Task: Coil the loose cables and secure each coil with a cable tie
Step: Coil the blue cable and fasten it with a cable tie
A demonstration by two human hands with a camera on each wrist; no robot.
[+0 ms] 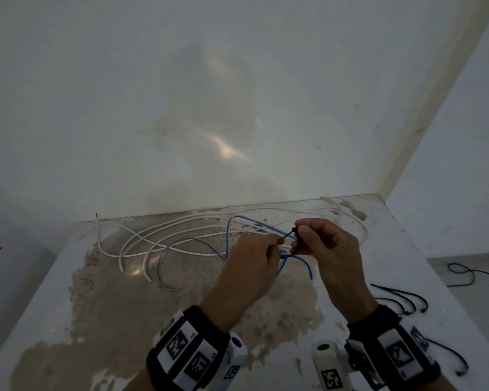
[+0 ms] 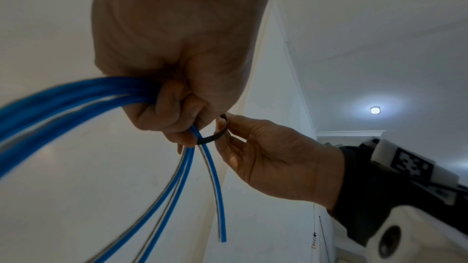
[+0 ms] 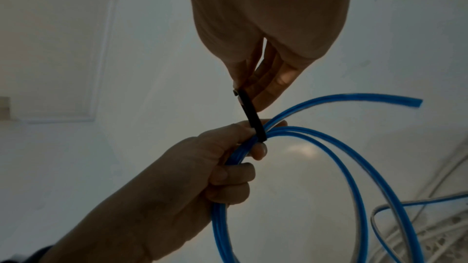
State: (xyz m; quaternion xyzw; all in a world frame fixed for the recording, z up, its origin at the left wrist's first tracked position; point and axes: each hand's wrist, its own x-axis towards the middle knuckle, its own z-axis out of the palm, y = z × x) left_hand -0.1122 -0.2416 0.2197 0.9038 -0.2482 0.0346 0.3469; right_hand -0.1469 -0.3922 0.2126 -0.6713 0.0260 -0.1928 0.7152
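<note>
A blue cable (image 1: pixel 229 238) is gathered into loops, and my left hand (image 1: pixel 273 251) grips the bunched strands. In the right wrist view the left hand (image 3: pixel 238 159) holds the blue coil (image 3: pixel 336 159) with one cut end sticking out to the right. A black cable tie (image 3: pixel 250 115) wraps round the bunch just above the left fingers. My right hand (image 1: pixel 297 238) pinches the tie's (image 1: pixel 287 235) upper end between thumb and fingers. From the left wrist, the tie (image 2: pixel 215 137) curves from the blue strands (image 2: pixel 76 95) to the right hand (image 2: pixel 225 127).
Several loose white cables (image 1: pixel 181 232) sprawl across the back of the white, worn table (image 1: pixel 54 292) against the wall. Spare black cable ties (image 1: pixel 401 297) lie at the table's right edge near my right wrist. A black cord (image 1: pixel 469 272) lies on the floor.
</note>
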